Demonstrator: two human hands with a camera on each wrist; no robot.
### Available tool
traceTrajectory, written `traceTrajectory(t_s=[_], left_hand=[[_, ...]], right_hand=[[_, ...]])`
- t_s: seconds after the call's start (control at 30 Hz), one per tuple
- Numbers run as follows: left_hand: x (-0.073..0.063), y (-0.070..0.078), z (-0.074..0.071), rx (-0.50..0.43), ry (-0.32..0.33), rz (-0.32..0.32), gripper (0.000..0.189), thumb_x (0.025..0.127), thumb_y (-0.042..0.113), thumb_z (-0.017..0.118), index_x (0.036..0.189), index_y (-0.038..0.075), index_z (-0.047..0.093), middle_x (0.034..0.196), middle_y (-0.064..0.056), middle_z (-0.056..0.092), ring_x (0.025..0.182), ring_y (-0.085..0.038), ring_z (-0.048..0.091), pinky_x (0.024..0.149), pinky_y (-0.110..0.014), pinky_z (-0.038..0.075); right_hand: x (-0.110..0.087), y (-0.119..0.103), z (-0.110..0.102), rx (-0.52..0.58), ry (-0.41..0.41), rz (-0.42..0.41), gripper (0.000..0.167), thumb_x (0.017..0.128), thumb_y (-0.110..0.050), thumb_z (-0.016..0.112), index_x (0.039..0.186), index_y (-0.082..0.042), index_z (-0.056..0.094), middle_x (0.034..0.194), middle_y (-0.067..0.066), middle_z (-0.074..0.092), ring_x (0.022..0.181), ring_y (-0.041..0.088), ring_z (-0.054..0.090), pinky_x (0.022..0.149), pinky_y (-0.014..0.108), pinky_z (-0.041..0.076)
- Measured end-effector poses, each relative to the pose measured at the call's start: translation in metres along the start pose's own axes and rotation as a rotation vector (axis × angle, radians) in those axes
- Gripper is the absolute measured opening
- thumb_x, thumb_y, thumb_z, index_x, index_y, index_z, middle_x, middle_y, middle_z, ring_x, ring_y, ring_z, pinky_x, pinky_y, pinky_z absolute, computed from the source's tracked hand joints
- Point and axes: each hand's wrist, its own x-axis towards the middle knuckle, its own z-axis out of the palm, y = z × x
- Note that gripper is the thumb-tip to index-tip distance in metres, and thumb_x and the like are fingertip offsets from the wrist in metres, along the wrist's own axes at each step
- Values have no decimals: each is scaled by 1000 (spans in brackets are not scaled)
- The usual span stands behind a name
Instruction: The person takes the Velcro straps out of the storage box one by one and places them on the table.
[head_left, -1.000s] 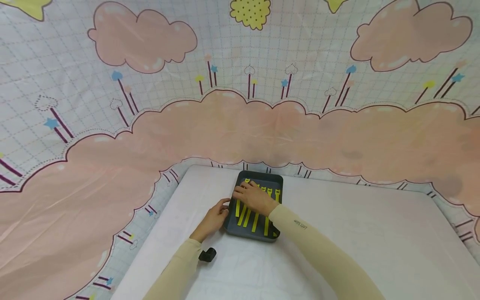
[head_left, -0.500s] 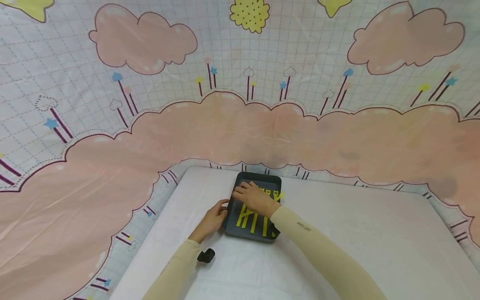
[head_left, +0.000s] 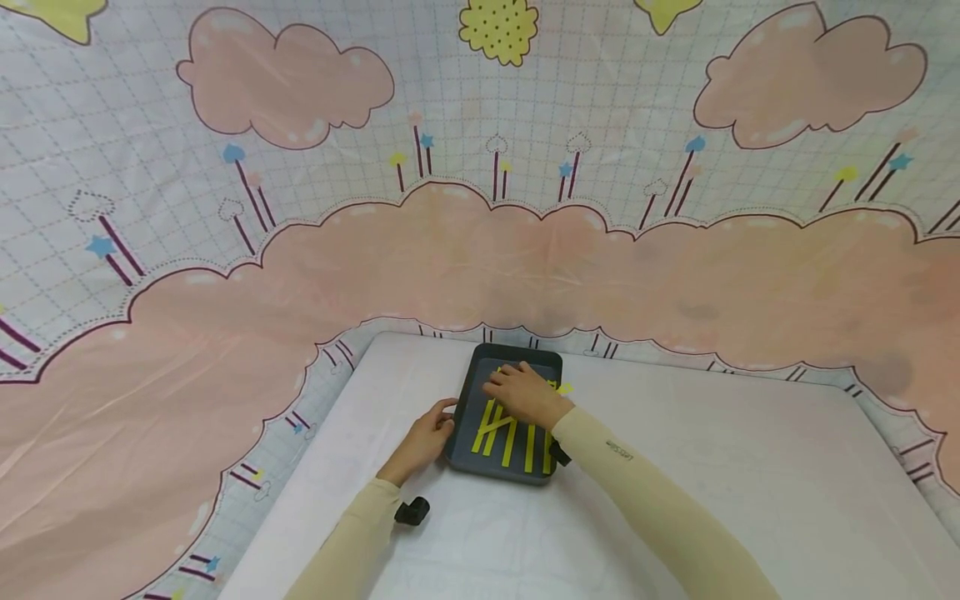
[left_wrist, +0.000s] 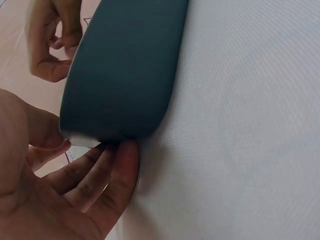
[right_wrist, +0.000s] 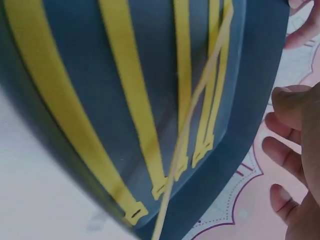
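A dark grey tray (head_left: 468, 467) lies on the white table, with several yellow flat straps (head_left: 510, 446) in it. The straps end in slotted heads, lined up at one end in the right wrist view. One slanting strap (right_wrist: 192, 107) crosses over the others; its end sticks out past the tray's right rim in the head view. My left hand (head_left: 422, 440) touches the outer wall of the tray with its fingertips, on the left side. Over the tray hovers my right hand (head_left: 528, 396), fingers loosely bent, with nothing seen in them; it hides the middle of some straps.
A black device (head_left: 412, 511) sits by my left wrist, and another dark one (head_left: 559, 453) shows under my right wrist. The white table (head_left: 712, 450) stretches to the right. Behind it hangs a cloth (head_left: 450, 258) printed with pink clouds.
The leftmost strap has left its upright place, and one strap now lies slanting across the others, past the right rim. My right hand has shifted slightly right. My left hand stays at the tray.
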Motion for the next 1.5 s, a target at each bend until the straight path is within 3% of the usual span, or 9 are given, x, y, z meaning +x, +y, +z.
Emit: traceTrajectory(t_s=[0.2, 0.43, 0.63, 1.03, 1.3, 1.5], left_hand=[[0, -1, 1, 4, 4, -1, 42, 102, 9, 48, 143, 10, 47, 126, -24, 63, 116, -35, 62, 96, -51, 50], [0, -1, 1, 4, 10, 3, 42, 101, 9, 48, 143, 10, 47, 126, -24, 64, 115, -34, 63, 96, -50, 50], [1, -1, 0, 11, 8, 14, 41, 101, 10, 48, 143, 10, 47, 126, -25, 63, 116, -35, 62, 97, -51, 49], [0, 1, -1, 8, 1, 2, 41, 102, 10, 48, 143, 10, 47, 127, -24, 63, 116, -35, 62, 97, -51, 50], [1, -1, 0, 10, 2, 2, 41, 102, 11, 48, 143, 11, 47, 128, -25, 62, 118, -36, 61, 97, -52, 49], [0, -2, 0, 7, 0, -6, 42, 102, 10, 48, 143, 11, 47, 129, -25, 62, 119, -37, 61, 98, -52, 49]], right_hand=[[-8, 1, 1, 11, -87, 19, 32, 97, -25, 63, 129, -26, 57, 133, -1, 61, 125, 23, 54, 104, 51, 45], [-17, 3, 10, -1, -95, 18, 23, 101, -29, 55, 124, -25, 60, 126, 1, 64, 119, 23, 58, 96, 49, 48], [-22, 6, 17, -28, -120, 33, 31, 99, -29, 60, 130, -26, 56, 129, 2, 63, 123, 24, 56, 98, 49, 47], [-25, 8, 17, -9, -173, 46, 25, 97, -23, 62, 122, -24, 59, 127, 0, 65, 125, 25, 57, 98, 50, 45], [-25, 11, 23, -11, -158, 36, 19, 98, -23, 61, 117, -24, 62, 119, -2, 69, 113, 22, 62, 90, 45, 47], [-24, 11, 24, 0, -103, 36, 14, 98, -23, 62, 111, -23, 66, 112, -2, 72, 106, 21, 64, 85, 42, 47]])
